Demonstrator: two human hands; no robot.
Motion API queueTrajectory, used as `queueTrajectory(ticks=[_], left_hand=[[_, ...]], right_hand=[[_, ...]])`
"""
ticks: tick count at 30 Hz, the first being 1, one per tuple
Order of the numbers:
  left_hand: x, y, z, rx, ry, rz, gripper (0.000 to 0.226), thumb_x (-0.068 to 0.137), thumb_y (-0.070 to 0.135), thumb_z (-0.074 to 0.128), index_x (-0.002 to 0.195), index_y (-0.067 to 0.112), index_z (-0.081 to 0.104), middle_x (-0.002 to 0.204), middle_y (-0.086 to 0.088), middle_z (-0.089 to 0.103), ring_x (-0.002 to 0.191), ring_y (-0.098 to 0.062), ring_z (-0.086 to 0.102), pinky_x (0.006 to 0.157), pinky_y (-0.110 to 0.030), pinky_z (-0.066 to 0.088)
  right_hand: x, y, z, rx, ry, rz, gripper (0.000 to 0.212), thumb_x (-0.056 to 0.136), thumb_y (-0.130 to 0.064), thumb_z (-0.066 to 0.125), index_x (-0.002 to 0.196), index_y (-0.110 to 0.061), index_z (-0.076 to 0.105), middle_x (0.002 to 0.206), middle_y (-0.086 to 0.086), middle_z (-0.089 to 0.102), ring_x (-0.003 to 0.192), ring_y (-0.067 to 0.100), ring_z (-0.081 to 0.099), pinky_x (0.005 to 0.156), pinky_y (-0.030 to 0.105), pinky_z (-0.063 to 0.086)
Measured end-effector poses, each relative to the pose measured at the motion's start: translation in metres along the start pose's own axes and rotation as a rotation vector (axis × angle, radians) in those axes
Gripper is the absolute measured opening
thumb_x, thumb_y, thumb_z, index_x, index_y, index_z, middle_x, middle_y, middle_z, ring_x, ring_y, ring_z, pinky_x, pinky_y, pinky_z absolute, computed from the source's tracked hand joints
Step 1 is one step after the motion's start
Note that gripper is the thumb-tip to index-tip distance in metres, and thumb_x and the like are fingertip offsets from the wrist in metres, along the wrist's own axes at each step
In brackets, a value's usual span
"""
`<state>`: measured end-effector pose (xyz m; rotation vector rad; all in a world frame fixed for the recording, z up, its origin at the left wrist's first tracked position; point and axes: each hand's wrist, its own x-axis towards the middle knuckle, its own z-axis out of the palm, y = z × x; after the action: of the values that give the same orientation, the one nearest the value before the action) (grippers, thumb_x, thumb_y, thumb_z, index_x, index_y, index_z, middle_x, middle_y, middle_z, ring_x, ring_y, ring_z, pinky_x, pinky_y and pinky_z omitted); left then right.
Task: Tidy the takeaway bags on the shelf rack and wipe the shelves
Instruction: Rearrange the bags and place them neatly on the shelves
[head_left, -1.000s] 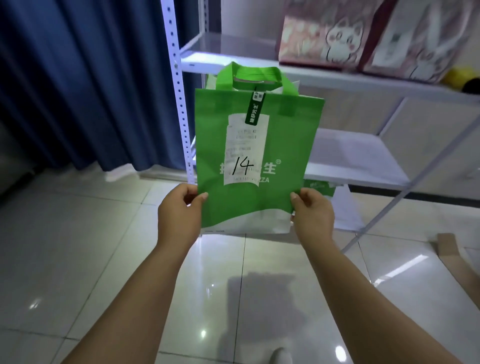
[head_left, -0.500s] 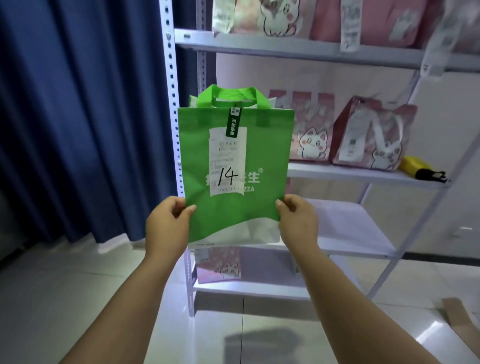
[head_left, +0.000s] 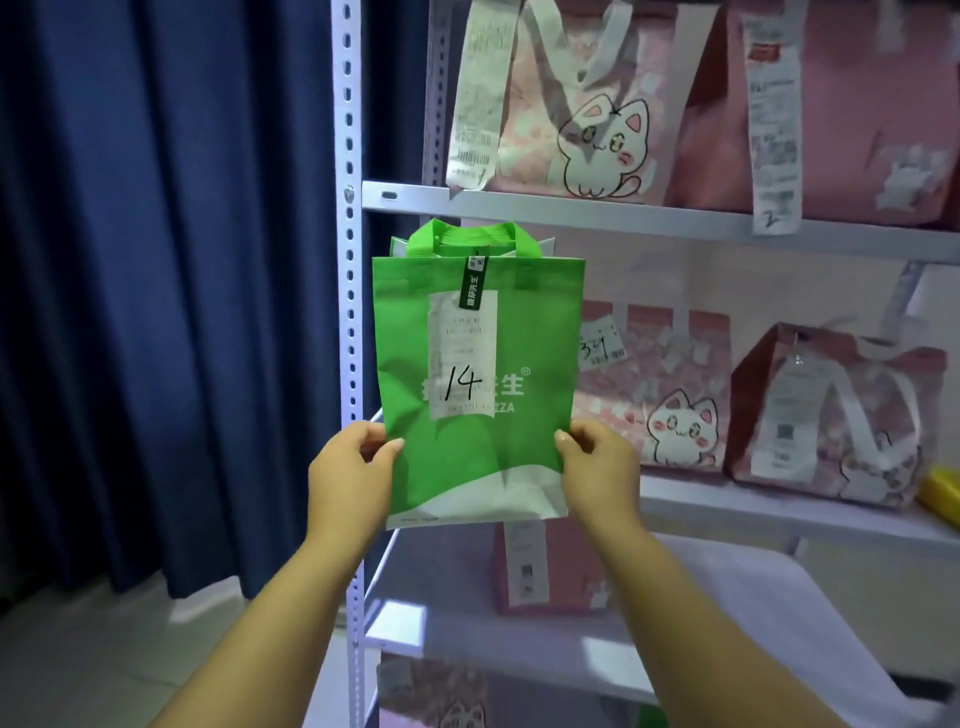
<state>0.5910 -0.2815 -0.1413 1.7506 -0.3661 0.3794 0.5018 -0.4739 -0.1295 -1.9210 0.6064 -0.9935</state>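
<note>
The green bag (head_left: 475, 384) has been lifted higher, up level with the middle shelf (head_left: 779, 512). It hangs upright between both grips: left hand (head_left: 350, 475) pinching its lower left edge, right hand (head_left: 597, 467) its lower right edge, pink bags (head_left: 670, 405) just behind.

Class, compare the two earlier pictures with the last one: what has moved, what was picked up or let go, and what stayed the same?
The green bag has been lifted from near floor level up in front of the rack's middle shelf; the view tilted upward too, bringing the pink cat bags into sight. Nothing was picked up or released. The left hand and right hand keep pinching the bag's lower corners, and it stays upright with its receipt facing the camera.
</note>
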Motion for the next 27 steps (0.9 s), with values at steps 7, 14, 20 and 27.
queueTrajectory(ticks=[7,14,20,27], left_hand=[[0.074,-0.027,0.037,0.029,-0.023,0.024,0.006,0.086,0.015,0.063,0.081,0.019,0.063,0.085,0.004,0.066,0.083,-0.010,0.061,0.071,-0.021,0.043],[0.144,-0.052,0.075,0.069,-0.095,0.068,0.003,0.087,0.014,0.061,0.086,0.015,0.064,0.089,-0.002,0.066,0.081,-0.013,0.059,0.069,-0.021,0.038],[0.165,-0.077,0.103,0.088,-0.166,0.029,0.006,0.088,0.013,0.060,0.091,0.013,0.065,0.091,-0.003,0.067,0.084,-0.018,0.060,0.075,-0.028,0.042],[0.175,-0.090,0.115,0.081,-0.164,-0.014,0.012,0.090,0.017,0.058,0.100,0.015,0.064,0.095,0.001,0.065,0.088,-0.014,0.058,0.077,-0.024,0.038]], right_hand=[[0.065,0.009,0.048,-0.018,0.054,0.006,0.015,0.091,-0.015,0.057,0.079,-0.010,0.064,0.074,0.003,0.064,0.068,0.018,0.054,0.060,0.025,0.042],[0.109,0.028,0.088,-0.041,0.126,0.074,0.011,0.092,-0.018,0.057,0.094,-0.014,0.067,0.080,-0.006,0.064,0.069,0.004,0.054,0.054,0.015,0.035],[0.121,0.053,0.098,-0.079,0.122,0.121,0.013,0.091,-0.018,0.058,0.100,-0.013,0.067,0.078,-0.010,0.061,0.071,0.000,0.054,0.055,0.011,0.035],[0.131,0.069,0.102,-0.082,0.074,0.097,0.016,0.093,-0.017,0.056,0.105,-0.012,0.065,0.080,-0.017,0.057,0.077,-0.002,0.054,0.063,0.015,0.040]])
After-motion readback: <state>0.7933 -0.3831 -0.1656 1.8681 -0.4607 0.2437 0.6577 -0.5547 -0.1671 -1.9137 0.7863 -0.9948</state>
